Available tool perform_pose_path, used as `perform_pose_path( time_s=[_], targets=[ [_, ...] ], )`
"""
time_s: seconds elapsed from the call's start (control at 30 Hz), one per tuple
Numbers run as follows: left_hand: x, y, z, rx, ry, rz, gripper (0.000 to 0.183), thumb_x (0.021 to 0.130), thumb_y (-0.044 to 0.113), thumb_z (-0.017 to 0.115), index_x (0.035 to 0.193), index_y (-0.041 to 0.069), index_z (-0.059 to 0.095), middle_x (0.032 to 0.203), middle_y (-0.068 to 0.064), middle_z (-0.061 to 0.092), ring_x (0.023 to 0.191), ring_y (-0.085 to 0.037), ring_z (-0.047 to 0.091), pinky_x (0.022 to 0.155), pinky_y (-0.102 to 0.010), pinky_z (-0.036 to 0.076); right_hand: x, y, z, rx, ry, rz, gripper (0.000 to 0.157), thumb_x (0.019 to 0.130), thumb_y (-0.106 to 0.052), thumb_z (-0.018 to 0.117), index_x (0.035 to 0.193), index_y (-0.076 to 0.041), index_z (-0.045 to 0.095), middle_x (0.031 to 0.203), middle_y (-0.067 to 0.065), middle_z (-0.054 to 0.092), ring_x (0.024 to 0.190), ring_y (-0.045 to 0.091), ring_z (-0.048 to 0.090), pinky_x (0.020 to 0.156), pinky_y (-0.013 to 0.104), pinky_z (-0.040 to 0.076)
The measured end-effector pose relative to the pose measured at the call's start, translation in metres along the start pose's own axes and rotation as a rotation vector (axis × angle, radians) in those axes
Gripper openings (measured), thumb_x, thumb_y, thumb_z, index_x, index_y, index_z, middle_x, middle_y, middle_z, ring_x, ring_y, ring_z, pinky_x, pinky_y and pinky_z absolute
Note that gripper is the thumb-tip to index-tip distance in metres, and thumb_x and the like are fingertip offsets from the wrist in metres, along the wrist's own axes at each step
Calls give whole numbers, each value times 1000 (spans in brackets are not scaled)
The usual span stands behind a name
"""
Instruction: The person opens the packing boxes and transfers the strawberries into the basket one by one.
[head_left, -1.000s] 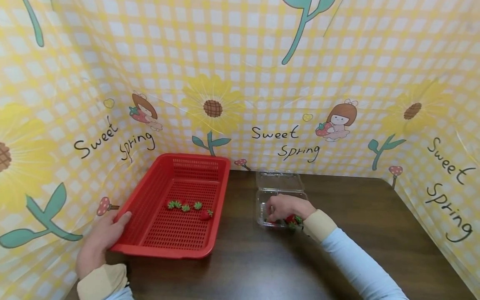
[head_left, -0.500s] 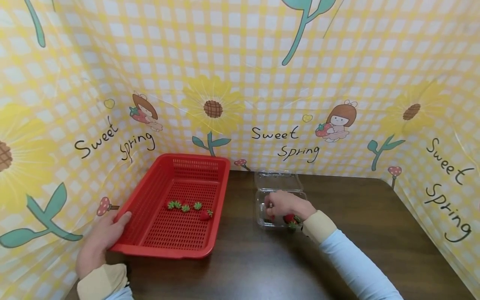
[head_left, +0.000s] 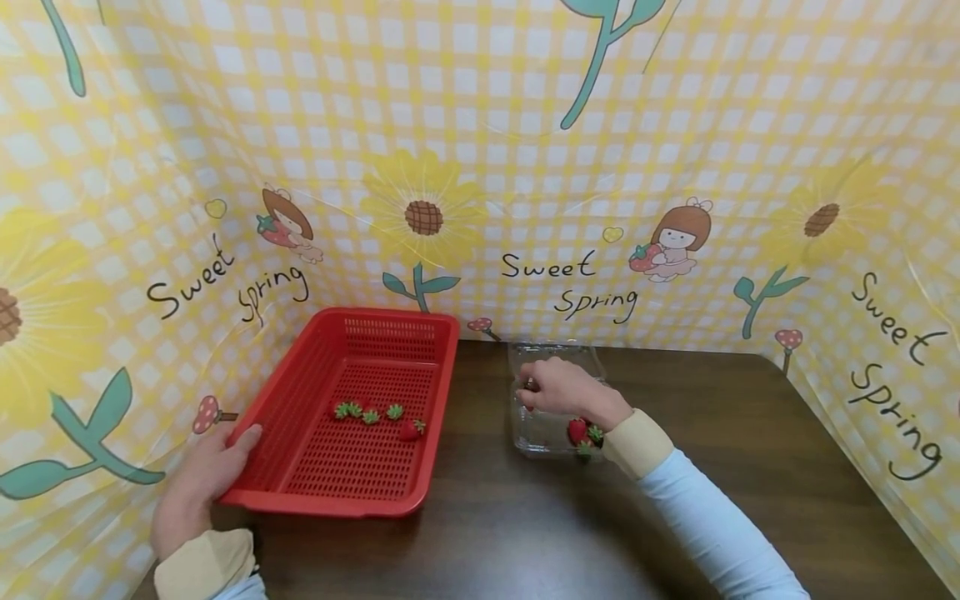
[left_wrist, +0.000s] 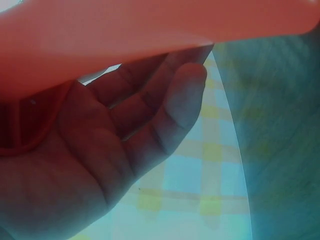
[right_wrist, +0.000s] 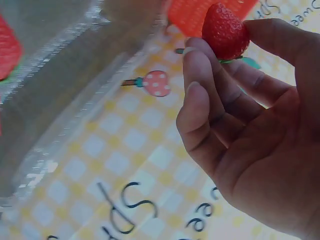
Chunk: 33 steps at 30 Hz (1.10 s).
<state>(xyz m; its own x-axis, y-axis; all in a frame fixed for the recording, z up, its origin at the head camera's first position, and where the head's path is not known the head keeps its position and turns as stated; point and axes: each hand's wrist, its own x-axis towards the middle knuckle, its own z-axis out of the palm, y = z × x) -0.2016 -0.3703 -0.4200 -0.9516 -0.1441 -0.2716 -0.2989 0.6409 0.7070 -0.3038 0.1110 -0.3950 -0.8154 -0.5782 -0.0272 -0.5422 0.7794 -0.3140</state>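
Observation:
My right hand [head_left: 567, 389] is over a clear plastic clamshell box [head_left: 536, 437], lid folded back. Between thumb and fingertips it pinches a strawberry [right_wrist: 225, 32], plainly seen in the right wrist view. More strawberries [head_left: 577, 431] lie in the box's near right corner, partly behind the wrist. At the left, my left hand [head_left: 210, 467] grips the rim of a red plastic basket [head_left: 442, 392], thumb over the edge. The left wrist view shows that hand's fingers [left_wrist: 185, 97] curled under the rim. Several strawberries [head_left: 412, 429] with green leaves sit on the basket's slotted floor.
Both containers stand on a dark wooden table [head_left: 495, 533]. A yellow checked cloth [head_left: 480, 167] with printed flowers and lettering hangs behind and on both sides, close to the basket's far end and the box's lid.
My right hand has risen from the box floor toward its far left side with a strawberry, uncovering more of the berries at the near corner. The left hand and basket stay put.

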Motion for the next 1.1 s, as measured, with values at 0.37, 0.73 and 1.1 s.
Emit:
perform_pose_path(
  time_s=[0.37,0.73,1.1],
  targets=[
    [1,0,-1,69,39,29,69,102,50,36,133,-11,39,105,-24,61,82,-21,61,66,-30,47,13,-42,-17,-11,88,-129,14,96,-30,60,88,-18,60,63,-8,54,54,5,48,54,24,40],
    [-2,-2,2,12,15,3,73,100,56,38,138,-6,37,113,-26,62,80,-20,65,66,-31,51,43,-84,-15,35,130,-228,15,98,-32,58,94,-19,61,64,-7,52,52,4,44,53,21,36],
    [-2,0,1,20,17,12,69,101,53,38,136,-7,38,112,-27,62,81,-20,65,66,-31,51,77,-122,-1,71,17,-299,17,99,-33,56,100,-17,63,68,-5,53,54,6,41,53,20,34]
  ],
)
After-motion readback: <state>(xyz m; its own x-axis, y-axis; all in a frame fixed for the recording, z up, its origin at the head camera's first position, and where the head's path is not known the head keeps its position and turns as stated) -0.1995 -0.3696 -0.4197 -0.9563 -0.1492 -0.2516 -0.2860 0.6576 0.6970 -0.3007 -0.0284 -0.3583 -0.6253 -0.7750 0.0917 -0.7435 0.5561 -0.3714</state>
